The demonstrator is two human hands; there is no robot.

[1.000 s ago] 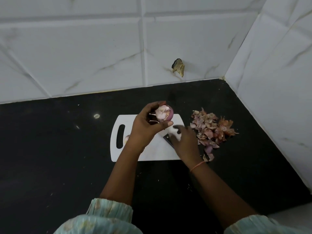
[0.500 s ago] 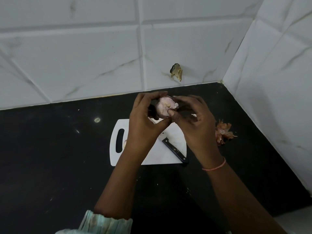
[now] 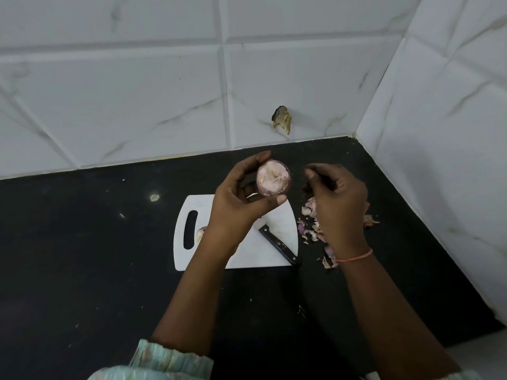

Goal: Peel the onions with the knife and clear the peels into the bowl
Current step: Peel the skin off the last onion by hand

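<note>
- Head view: a second onion (image 3: 201,233) lies on the board (image 3: 277,237), half hidden by the left wrist.
- Left hand (image 3: 236,207) grips the onion (image 3: 273,177) above the board, cut end up, just left of the right hand.
- Knife (image 3: 279,246) lies on the board, long axis diagonal, handle nearer the right hand.
- Right hand (image 3: 337,198) hovers over the peels (image 3: 311,223) on the table (image 3: 82,242), fingers curled; whether it holds a peel cannot be told.
- No bowl in view.
</note>
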